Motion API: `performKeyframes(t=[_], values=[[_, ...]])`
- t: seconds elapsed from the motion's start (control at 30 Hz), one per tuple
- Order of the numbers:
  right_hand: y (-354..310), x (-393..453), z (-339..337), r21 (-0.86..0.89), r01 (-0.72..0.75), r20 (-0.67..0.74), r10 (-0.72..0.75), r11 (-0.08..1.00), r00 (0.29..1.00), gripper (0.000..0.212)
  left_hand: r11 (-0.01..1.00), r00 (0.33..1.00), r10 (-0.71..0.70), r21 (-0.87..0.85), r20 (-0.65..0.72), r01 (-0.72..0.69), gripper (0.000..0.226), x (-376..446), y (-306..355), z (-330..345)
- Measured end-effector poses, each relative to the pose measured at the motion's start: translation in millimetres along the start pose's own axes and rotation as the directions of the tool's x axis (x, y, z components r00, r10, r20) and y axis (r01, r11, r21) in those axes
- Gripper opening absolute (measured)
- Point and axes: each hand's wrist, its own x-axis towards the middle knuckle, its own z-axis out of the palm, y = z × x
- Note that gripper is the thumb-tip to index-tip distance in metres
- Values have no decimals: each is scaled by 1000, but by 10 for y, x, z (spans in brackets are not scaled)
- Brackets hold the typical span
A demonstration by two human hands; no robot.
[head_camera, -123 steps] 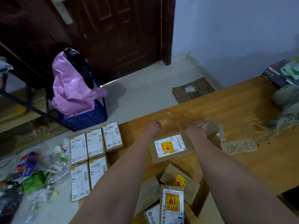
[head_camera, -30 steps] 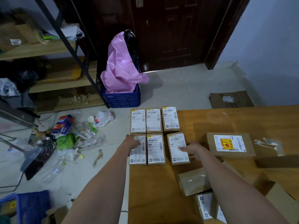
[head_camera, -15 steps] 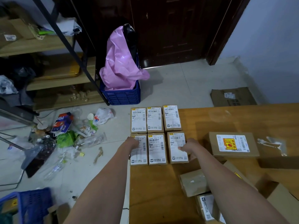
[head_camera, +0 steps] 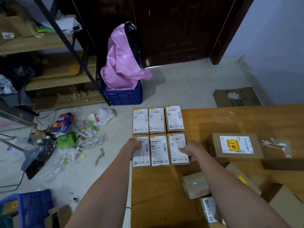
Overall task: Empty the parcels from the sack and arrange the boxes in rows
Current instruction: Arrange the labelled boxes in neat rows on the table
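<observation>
The table ends just left of the left hand, so a hard squeeze could push the near row of boxes over that edge. Both hands lie flat and open against this row, the right hand opposite. Loose parcels wait behind it.

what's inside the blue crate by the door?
The blue crate holds a crumpled pink plastic bag with a black bag behind it. Whatever lies beneath them is covered.
</observation>
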Motion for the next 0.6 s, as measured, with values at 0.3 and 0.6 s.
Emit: performKeyframes(t=[0.3,0.6], values=[[-110,-138,-78,20,67,-10,-67,998,998,39,997,997,-22,-72,-79,16,45,-249,126,-105],[-141,-413,-314,18,142,-96,-140,990,985,37,993,980,67,113,-187,-47,40,-554,300,-159]])
